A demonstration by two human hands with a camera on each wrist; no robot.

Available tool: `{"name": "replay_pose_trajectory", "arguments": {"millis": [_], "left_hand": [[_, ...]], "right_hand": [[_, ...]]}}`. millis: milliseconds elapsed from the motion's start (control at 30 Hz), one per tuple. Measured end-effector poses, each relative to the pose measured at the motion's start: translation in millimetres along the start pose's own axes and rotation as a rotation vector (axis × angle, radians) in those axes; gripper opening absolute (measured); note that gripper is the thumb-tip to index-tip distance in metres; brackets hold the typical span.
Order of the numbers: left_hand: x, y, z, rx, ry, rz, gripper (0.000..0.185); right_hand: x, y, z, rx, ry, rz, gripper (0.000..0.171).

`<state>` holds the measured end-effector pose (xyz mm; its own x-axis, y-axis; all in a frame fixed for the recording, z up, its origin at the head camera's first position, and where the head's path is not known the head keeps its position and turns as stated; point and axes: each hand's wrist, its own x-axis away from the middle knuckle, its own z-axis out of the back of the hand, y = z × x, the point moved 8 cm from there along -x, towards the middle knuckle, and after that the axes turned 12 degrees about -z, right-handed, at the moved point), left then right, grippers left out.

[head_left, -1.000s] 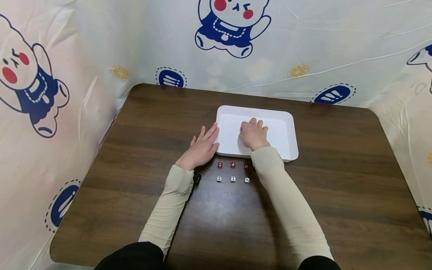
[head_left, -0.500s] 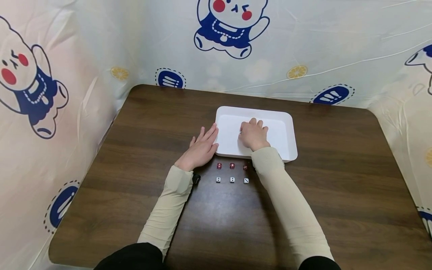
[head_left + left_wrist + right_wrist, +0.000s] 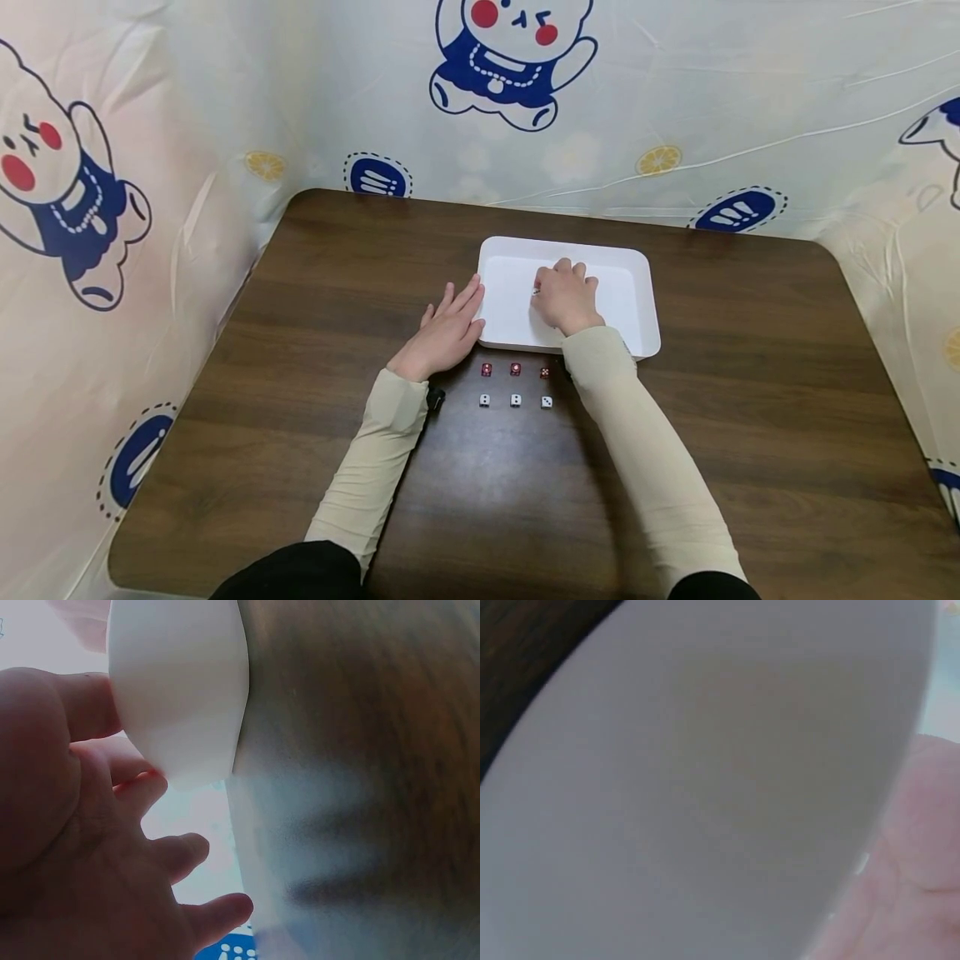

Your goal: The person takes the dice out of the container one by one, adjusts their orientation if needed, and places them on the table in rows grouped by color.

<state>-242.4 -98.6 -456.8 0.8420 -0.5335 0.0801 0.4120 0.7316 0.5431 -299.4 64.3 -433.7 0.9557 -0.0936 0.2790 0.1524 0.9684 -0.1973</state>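
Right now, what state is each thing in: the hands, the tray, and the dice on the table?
Left hand: flat on the table, fingers straight, fingertips against the tray's left wall.
Right hand: inside the tray, fingers curled, pinching a small red die.
Tray: upright on the table; no loose contents visible.
Red dice: three in a row, at rest.
White dice: three in a row, at rest.

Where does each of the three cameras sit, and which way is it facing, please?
Head: above the table, looking forward and down at the white tray and dice rows; both forearms, left hand and right hand show.
Left wrist: low beside the tray's outer wall; its fingers show.
Right wrist: close over the tray's inside; a blurred bit of hand shows.
All three share the tray.
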Motion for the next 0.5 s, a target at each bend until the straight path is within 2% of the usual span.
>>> {"name": "replay_pose_trajectory", "arguments": {"millis": [500], "left_hand": [[1.0,0.7,0.5,-0.002,-0.002,-0.008,0.057]], "right_hand": [[8.2,-0.8,10.7,-0.014,0.063,0.056,0.021]]}}
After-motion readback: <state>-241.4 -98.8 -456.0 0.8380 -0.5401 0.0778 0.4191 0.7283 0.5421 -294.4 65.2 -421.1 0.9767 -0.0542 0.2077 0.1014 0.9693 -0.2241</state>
